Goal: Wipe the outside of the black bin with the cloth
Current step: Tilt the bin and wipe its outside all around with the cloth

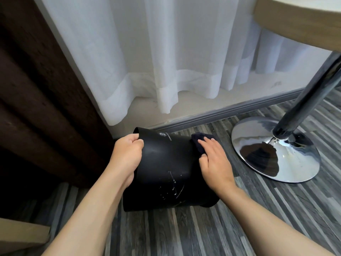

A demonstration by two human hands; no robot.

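Note:
The black bin [166,163] lies tipped on the striped grey floor, its base toward me and its rim toward the wall. White smears and scratches mark its lower side. My left hand [127,154] grips the far left rim, fingers curled over the edge. My right hand [212,159] presses a dark cloth [199,143] flat against the bin's upper right side. Only part of the cloth shows beyond my fingers.
A chrome table base [276,150] and its slanted pole [311,93] stand just right of the bin. White sheer curtains [166,61] hang behind, a dark brown curtain [36,89] at left. A skirting board [221,113] runs along the wall. A wooden edge [20,235] sits at bottom left.

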